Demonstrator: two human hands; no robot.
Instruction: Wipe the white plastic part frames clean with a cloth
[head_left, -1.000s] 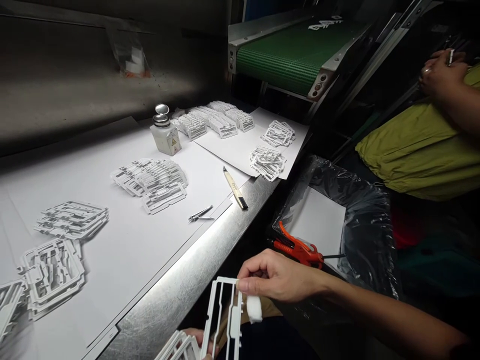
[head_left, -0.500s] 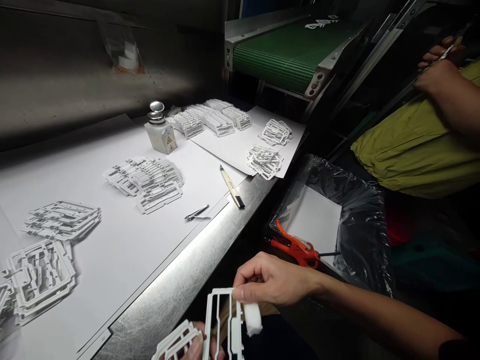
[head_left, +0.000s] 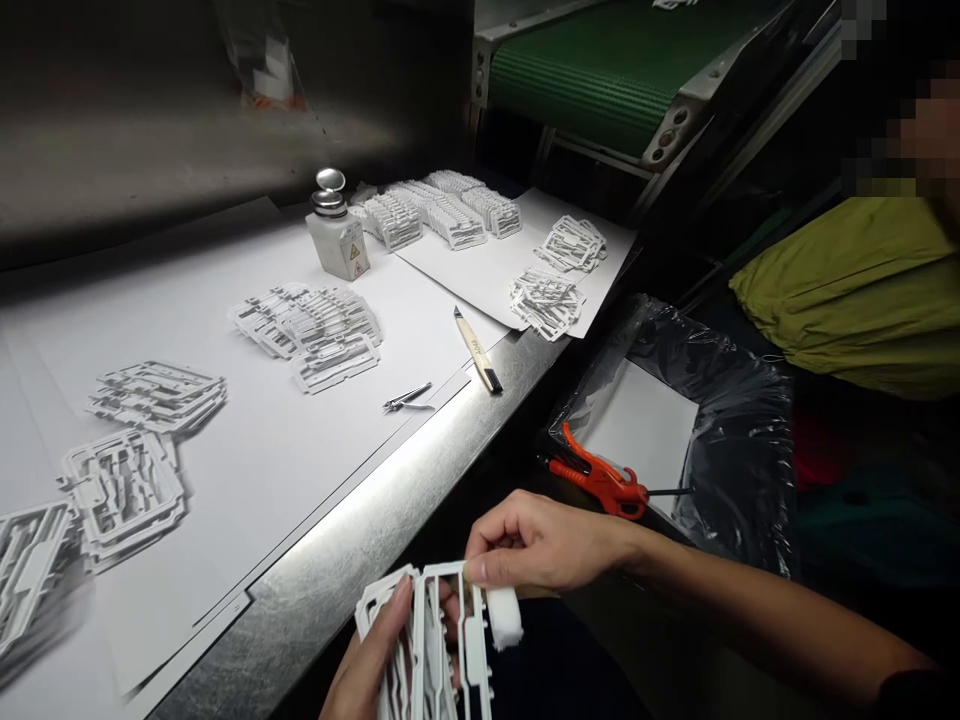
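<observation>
Low in the view, my left hand (head_left: pixel 371 655) is closed around a small stack of white plastic frames (head_left: pixel 397 620), its thumb lying along their upper side. Between thumb and fingers my right hand (head_left: pixel 536 545) pinches the top corner of one slotted white plastic frame (head_left: pixel 472 635), which stands beside that stack. A white foam block (head_left: pixel 504 617) sticks out below the right hand, apparently tucked in its curled fingers. The lower ends of the frames run out of the picture.
On the paper-covered table lie piles of frames (head_left: pixel 127 490), tweezers-like nippers (head_left: pixel 409 398), a cream-handled knife (head_left: pixel 478 350) and a pump bottle (head_left: pixel 337 240). An orange air gun (head_left: pixel 600 478) rests by a black-lined bin (head_left: pixel 739 440). Behind runs a green conveyor (head_left: pixel 585 80); a co-worker's yellow-green clothing (head_left: pixel 847 290) shows right.
My left hand has come further up into view, bringing its stack against the frame in my right hand. My right hand keeps its pinch. The whole view has shifted slightly.
</observation>
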